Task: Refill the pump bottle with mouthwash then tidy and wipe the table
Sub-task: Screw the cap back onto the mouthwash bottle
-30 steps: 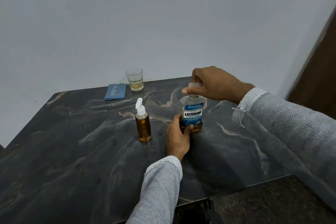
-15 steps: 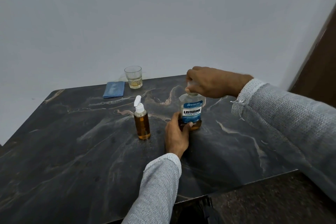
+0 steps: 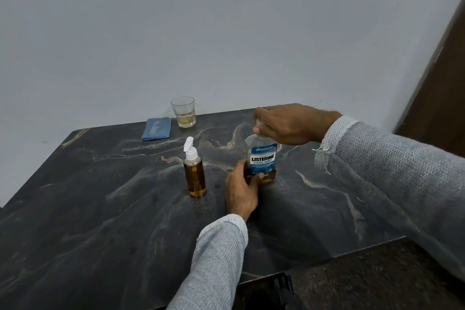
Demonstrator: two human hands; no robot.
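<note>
We see the mouthwash bottle (image 3: 262, 161) upright on the dark surface (image 3: 100, 209), just right of the pump bottle (image 3: 195, 171). Our left hand (image 3: 240, 190) wraps its base; our right hand (image 3: 289, 122) keeps a curled grip on its cap.

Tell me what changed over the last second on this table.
Little changed. The right hand stays curled over the cap of the clear blue-labelled mouthwash bottle, its fingers shifted slightly as if twisting. The left hand still grips the bottle's base. The amber pump bottle, glass tumbler and blue folded cloth stayed put.
</note>
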